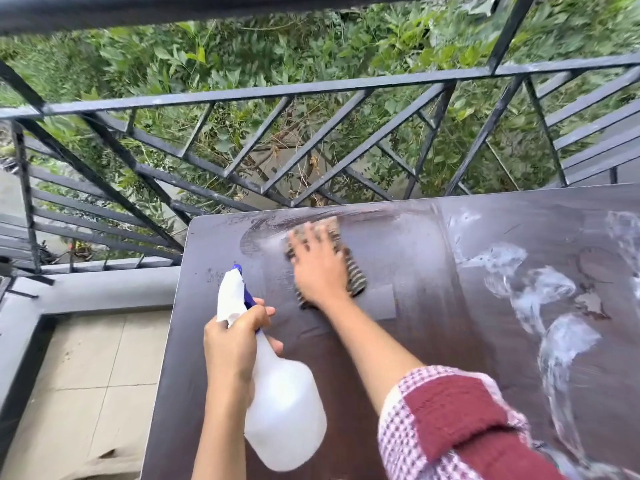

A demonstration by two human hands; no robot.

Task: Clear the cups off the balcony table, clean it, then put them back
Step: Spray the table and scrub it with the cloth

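A dark brown bench (pixel 433 271) is set against a black metal railing (pixel 242 93), with green foliage (pixel 311 39) seen beyond and pale floor tiles (pixel 86 358) beside it. White foamy streaks (pixel 554 306) are smeared over its right part. A striped cloth (pixel 356 280) is pressed down near the far edge by the flat, spread right hand (pixel 318 271). A white spray bottle (pixel 284 410) is gripped at the neck by the left hand (pixel 228 344).

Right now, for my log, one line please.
wiping | left hand holds spray bottle | right hand presses cloth on table | white streaks unwiped
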